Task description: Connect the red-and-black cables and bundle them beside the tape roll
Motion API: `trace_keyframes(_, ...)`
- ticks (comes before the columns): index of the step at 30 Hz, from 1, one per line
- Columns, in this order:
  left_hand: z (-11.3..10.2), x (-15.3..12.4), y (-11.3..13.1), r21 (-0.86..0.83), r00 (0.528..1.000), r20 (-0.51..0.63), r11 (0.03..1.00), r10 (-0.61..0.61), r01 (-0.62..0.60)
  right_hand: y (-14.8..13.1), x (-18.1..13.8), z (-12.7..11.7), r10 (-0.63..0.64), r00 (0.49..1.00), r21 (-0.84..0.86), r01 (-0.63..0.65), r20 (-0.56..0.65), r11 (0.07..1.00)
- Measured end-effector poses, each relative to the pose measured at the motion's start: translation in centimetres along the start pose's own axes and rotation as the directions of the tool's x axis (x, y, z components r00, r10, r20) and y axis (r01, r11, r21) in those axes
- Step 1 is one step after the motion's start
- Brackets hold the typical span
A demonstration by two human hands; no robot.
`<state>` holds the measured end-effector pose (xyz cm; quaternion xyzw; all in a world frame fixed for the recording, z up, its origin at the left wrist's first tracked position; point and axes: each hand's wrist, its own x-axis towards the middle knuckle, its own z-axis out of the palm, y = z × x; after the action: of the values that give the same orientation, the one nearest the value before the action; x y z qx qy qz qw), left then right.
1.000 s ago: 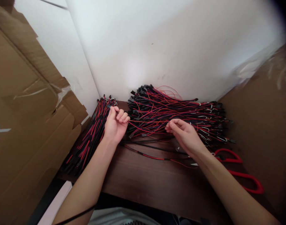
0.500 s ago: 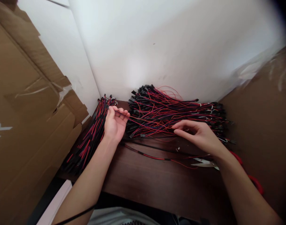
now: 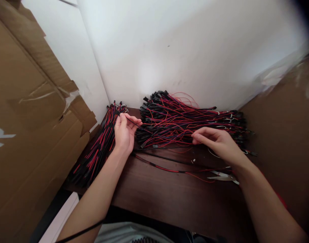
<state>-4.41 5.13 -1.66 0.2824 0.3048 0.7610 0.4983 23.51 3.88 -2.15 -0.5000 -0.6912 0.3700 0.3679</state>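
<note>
My left hand [image 3: 125, 135] pinches one end of a thin wire harness between thumb and fingers, with a black connector [image 3: 117, 112] sticking out past the thumb. The red and dark wires run rightward across my fingers, in front of the large pile of wire harnesses [image 3: 164, 116]. My right hand [image 3: 216, 141] is closed in a pinch at the other end of these wires, thumb against fingertips. Below the hands, a loose red-and-black cable [image 3: 167, 169] lies on the brown table [image 3: 167, 192]. Scissors [image 3: 221, 176] rest under my right wrist, their handles mostly hidden by the forearm.
Another bundle of harnesses [image 3: 96, 148] lies along the left, beside a large cardboard box [image 3: 30, 135]. A white wall [image 3: 169, 57] rises behind the piles. Brown cardboard [image 3: 283, 135] stands on the right. Small white scraps [image 3: 193, 161] are on the table.
My right hand has moved slightly right, and its fingertips have come together in a tighter pinch. The left hand keeps its hold. The view has shifted a little, and the red scissor handles are now mostly covered.
</note>
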Motion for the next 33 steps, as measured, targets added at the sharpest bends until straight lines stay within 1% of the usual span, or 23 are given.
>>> trace_keyframes(2, 0.0, 0.0, 0.0, -0.009, 1.0, -0.005, 1.0, 0.001, -0.001, 0.2, 0.0, -0.2, -0.003, 0.996, -0.123, 0.014, 0.093, 0.992)
trace_keyframes(5, 0.0, 0.1, 0.1, -0.016, 1.0, -0.016, 1.0, -0.003, 0.003, 0.8, 0.1, -0.5, -0.019, 0.991, -0.276, 0.054, 0.13, 0.96)
trace_keyframes(10, 0.0, 0.1, 0.1, -0.035, 0.999, -0.051, 0.999, -0.015, 0.014, 2.0, 0.3, -0.7, -0.07, 0.973, -0.411, 0.158, 0.221, 0.898)
trace_keyframes(12, 0.1, 0.2, 0.2, -0.065, 0.998, -0.054, 0.997, -0.04, 0.037, 2.4, 0.4, -0.5, -0.115, 0.96, -0.453, 0.223, 0.254, 0.863)
trace_keyframes(15, 0.1, 0.3, 0.4, -0.148, 0.992, -0.062, 0.984, -0.111, 0.1, 2.8, 0.5, 0.0, -0.188, 0.943, -0.526, 0.311, 0.275, 0.791)
trace_keyframes(18, 0.1, 0.5, 0.5, -0.236, 0.978, -0.094, 0.959, -0.184, 0.157, 2.9, 0.5, 0.5, -0.219, 0.941, -0.591, 0.333, 0.258, 0.735)
trace_keyframes(21, 0.0, 0.6, 0.6, -0.278, 0.972, -0.11, 0.945, -0.207, 0.17, 3.0, 0.5, 0.6, -0.219, 0.945, -0.594, 0.325, 0.245, 0.736)
trace_keyframes(26, -0.2, 0.8, 0.8, -0.306, 0.977, -0.092, 0.939, -0.192, 0.156, 2.9, 0.4, 0.6, -0.242, 0.94, -0.55, 0.336, 0.238, 0.764)
trace_keyframes(30, -0.3, 1.0, 1.1, -0.342, 0.972, -0.117, 0.927, -0.204, 0.154, 2.8, 0.5, 0.6, -0.268, 0.947, -0.503, 0.323, 0.18, 0.802)
trace_keyframes(33, -0.4, 1.1, 1.4, -0.348, 0.97, -0.131, 0.926, -0.205, 0.149, 2.6, 0.5, 0.5, -0.288, 0.945, -0.484, 0.327, 0.155, 0.812)
